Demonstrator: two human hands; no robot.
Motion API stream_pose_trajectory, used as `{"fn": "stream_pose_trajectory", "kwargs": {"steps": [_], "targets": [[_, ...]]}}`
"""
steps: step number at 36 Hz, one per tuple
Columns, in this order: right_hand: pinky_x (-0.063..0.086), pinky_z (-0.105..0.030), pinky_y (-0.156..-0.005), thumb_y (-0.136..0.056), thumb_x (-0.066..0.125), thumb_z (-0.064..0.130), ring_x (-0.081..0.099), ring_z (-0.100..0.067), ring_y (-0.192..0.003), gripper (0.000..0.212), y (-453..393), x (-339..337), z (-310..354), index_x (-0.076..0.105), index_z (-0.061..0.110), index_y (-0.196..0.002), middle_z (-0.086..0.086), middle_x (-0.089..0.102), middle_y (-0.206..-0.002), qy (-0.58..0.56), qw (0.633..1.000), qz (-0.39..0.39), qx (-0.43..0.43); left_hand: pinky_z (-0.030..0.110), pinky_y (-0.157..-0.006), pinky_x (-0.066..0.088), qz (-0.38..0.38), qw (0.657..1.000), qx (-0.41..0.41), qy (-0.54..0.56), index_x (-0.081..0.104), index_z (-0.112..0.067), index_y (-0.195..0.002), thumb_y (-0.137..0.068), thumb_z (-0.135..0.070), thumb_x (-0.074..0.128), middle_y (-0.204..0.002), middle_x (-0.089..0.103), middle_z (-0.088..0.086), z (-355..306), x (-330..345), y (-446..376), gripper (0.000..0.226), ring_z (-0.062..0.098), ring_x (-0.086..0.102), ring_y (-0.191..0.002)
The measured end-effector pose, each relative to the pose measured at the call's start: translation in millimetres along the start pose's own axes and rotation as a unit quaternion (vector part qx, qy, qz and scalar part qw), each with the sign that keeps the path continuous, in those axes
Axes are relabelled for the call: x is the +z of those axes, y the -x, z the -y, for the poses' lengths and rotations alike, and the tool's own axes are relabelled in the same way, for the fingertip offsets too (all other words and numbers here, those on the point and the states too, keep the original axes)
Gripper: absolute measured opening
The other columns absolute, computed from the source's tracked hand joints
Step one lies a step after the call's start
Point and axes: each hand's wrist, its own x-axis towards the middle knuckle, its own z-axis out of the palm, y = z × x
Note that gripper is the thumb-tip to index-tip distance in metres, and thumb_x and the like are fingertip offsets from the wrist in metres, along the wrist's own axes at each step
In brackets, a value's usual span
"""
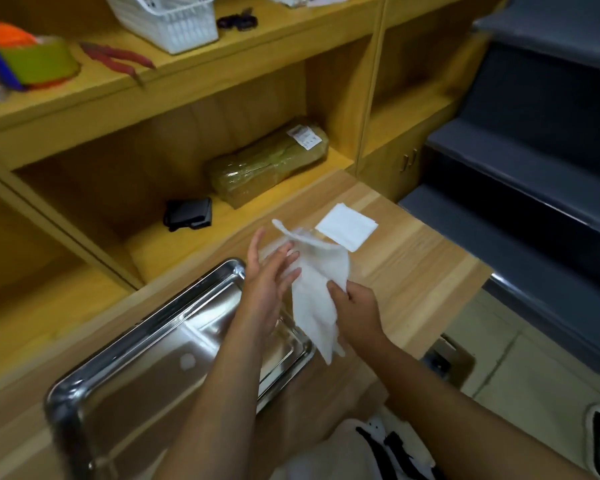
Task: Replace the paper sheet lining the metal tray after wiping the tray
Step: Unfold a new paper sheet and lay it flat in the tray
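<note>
Wooden worktop (413, 271), yellow shelves (187, 81) at 12 o'clock. Right grip (355, 306) pinched on crumpled paper sheet (317, 289); left grip (267, 271) splayed, empty, over metal tray (136, 358).

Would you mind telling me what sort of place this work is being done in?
Probably a workroom or storeroom, not a home kitchen: open wooden shelving holds a white plastic basket and a wrapped package, with a wooden counter beside dark steps.
</note>
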Motion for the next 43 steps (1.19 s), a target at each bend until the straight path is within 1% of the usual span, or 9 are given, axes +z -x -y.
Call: {"fn": "stream_pose_trajectory", "kwargs": {"steps": [4, 8, 11, 17, 24, 30, 35, 39, 43], "targets": [[0.057, -0.036, -0.07, -0.096, 0.057, 0.022, 0.069, -0.018, -0.078, 0.019, 21.5, 15.3, 22.5, 0.072, 0.012, -0.091, -0.011, 0.074, -0.088, -0.069, 0.994, 0.07, 0.046, 0.034, -0.09, 0.052, 0.056, 0.99, -0.003, -0.13, 0.058, -0.045, -0.122, -0.085, -0.027, 0.073, -0.129, 0.065, -0.003, 3.6, -22.6, 26.2, 0.044, 0.018, 0.064, -0.115], [0.053, -0.029, -0.059, -0.101, 0.046, 0.024, 0.067, -0.014, -0.064, 0.03, 38.4, 29.3, 35.1, 0.07, 0.006, -0.099, -0.011, 0.071, -0.079, -0.091, 0.987, 0.101, 0.083, 0.036, -0.102, 0.047, 0.105, 0.981, -0.025, -0.162, 0.066, -0.042, -0.115, -0.069, -0.036, 0.08, -0.129, 0.065, -0.006, 19.6, -32.8, 45.0, 0.049, 0.012, 0.06, -0.121], [0.05, -0.022, -0.047, -0.103, 0.036, 0.02, 0.065, -0.008, -0.051, 0.036, 52.8, 38.1, 41.1, 0.066, 0.003, -0.094, -0.009, 0.067, -0.07, -0.109, 0.979, 0.118, 0.127, 0.031, -0.095, 0.053, 0.111, 0.981, -0.035, -0.154, 0.066, -0.033, -0.117, -0.08, -0.019, 0.077, -0.125, 0.064, -0.009, 26.6, -45.7, 52.7, 0.041, 0.002, 0.065, -0.109], [0.058, -0.033, -0.059, -0.095, 0.031, 0.013, 0.07, -0.021, -0.063, 0.036, 71.2, 47.0, 43.6, 0.065, 0.0, -0.098, -0.016, 0.07, -0.077, -0.132, 0.97, 0.129, 0.159, 0.026, -0.089, 0.052, 0.144, 0.975, -0.043, -0.163, 0.057, -0.026, -0.131, -0.067, -0.02, 0.076, -0.139, 0.057, 0.004, 21.7, -70.7, 67.6, 0.067, 0.016, 0.061, -0.119], [0.057, -0.027, -0.058, -0.096, 0.038, 0.014, 0.073, -0.023, -0.072, 0.028, 90.0, 63.6, 45.1, 0.065, 0.015, -0.087, -0.011, 0.072, -0.084, -0.049, 0.982, 0.118, 0.138, 0.024, -0.079, 0.053, 0.151, 0.971, -0.05, -0.18, 0.059, -0.033, -0.12, -0.072, -0.003, 0.069, -0.122, 0.068, -0.001, 21.1, -90.7, 84.2, 0.058, 0.012, 0.067, -0.1], [0.061, -0.031, -0.068, -0.095, 0.058, 0.022, 0.071, -0.026, -0.086, 0.016, 98.8, 75.3, 38.8, 0.071, 0.011, -0.097, -0.01, 0.072, -0.097, 0.001, 0.985, 0.125, 0.118, 0.025, -0.086, 0.044, 0.03, 0.973, -0.089, -0.212, 0.049, -0.012, -0.14, -0.093, -0.006, 0.06, -0.136, 0.055, 0.01, 18.5, -106.4, 85.6, 0.049, 0.03, 0.051, -0.128], [0.055, -0.027, -0.06, -0.094, 0.061, 0.021, 0.066, -0.016, -0.083, 0.011, 106.4, 83.1, 37.2, 0.068, 0.019, -0.085, 0.001, 0.071, -0.089, 0.009, 0.989, 0.1, 0.106, 0.042, -0.101, 0.047, -0.094, 0.978, -0.123, -0.139, 0.059, -0.007, -0.126, -0.097, -0.019, 0.058, -0.115, 0.064, 0.007, 22.8, -125.0, 96.5, 0.032, 0.028, 0.061, -0.108], [0.057, -0.036, -0.066, -0.094, 0.058, 0.018, 0.068, -0.026, -0.081, 0.013, 97.6, 72.5, 35.5, 0.069, 0.012, -0.092, -0.007, 0.071, -0.09, -0.034, 0.989, 0.047, 0.134, 0.038, -0.085, 0.053, -0.193, 0.975, -0.089, -0.06, 0.063, -0.013, -0.12, -0.098, -0.022, 0.055, -0.11, 0.07, 0.009, 19.4, -149.6, 96.7, 0.026, 0.029, 0.066, -0.098], [0.05, -0.029, -0.061, -0.092, 0.057, 0.009, 0.063, -0.023, -0.073, 0.01, 79.4, 64.5, 33.7, 0.065, 0.011, -0.086, -0.005, 0.066, -0.083, -0.062, 0.985, -0.001, 0.162, 0.036, -0.08, 0.052, -0.258, 0.963, -0.078, -0.022, 0.061, -0.018, -0.117, -0.098, -0.025, 0.056, -0.096, 0.069, 0.003, 0.3, -178.9, 95.6, 0.02, 0.025, 0.065, -0.085]]}}
